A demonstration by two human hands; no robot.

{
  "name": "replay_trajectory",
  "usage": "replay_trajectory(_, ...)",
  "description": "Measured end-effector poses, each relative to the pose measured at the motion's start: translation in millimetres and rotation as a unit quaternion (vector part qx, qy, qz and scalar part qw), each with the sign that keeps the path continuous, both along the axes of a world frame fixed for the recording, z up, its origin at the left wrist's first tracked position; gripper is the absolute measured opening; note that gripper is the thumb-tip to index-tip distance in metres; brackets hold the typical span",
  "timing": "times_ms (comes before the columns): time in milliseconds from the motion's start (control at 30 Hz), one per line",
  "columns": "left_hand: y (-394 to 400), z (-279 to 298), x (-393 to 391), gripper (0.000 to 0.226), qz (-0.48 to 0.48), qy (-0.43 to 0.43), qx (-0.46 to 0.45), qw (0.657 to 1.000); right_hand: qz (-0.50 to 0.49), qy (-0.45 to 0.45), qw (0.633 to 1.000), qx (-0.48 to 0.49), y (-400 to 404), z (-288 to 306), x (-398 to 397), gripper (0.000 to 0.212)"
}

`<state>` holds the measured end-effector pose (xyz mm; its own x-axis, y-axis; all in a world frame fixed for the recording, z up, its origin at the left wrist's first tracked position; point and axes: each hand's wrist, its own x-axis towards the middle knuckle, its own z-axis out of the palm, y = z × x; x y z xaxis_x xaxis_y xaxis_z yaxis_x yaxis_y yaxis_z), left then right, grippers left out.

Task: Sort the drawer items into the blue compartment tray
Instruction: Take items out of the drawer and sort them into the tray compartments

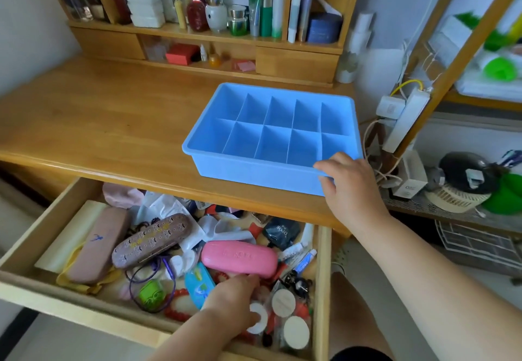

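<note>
Tray [220, 160]: rigid blue plastic, likely light; on desk [99, 112] near front edge, all compartments bare.
Right hand [348, 182]: curled over tray's near right corner rim, holding it.
Left hand [234, 301]: down in drawer [323, 276] clutter, fingers bent among small items; actual grasp indeterminate.
Pink case [240, 259]: hard, smooth, probably slippery; just beyond left fingertips. Grasp across narrow width.
Drawer-to-tray relation: drawer open directly below desk edge.

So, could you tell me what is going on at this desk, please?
A person is sorting a cluttered open drawer. Their right hand grips the near right corner of the blue compartment tray on the desk; its compartments look empty. Their left hand reaches among small items just below the pink case.
</note>
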<state>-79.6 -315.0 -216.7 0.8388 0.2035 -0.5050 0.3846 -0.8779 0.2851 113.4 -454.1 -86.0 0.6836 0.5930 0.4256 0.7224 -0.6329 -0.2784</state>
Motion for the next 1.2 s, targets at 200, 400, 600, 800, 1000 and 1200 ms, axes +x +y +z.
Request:
replay_trajectory(200,0,5,-3,0.028,0.008,0.018,-0.027,0.999,0.030,-0.054,0.995,0.077,-22,-3,-33,0.029)
replay_trajectory(400,13,27,-20,0.015,0.157,-0.161,-0.185,0.957,0.088,0.319,0.942,0.061,-35,-55,-100,0.015)
replay_trajectory(600,-2,69,-2,0.018,0.249,-0.242,-0.415,0.841,0.070,0.492,0.864,0.085,-20,-64,-105,0.013)
replay_trajectory(800,-14,33,7,0.018,0.215,-0.155,-0.152,0.952,-0.027,0.499,0.849,0.170,-39,-55,-76,0.010)
replay_trajectory(1000,-36,0,15,0.037,0.102,-0.055,-0.038,0.993,-0.026,0.510,0.835,0.202,-47,-50,-65,0.011)
replay_trajectory(1200,-15,28,3,0.014,0.136,-0.178,-0.153,0.963,-0.011,0.490,0.837,0.243,-52,-23,-60,0.018)
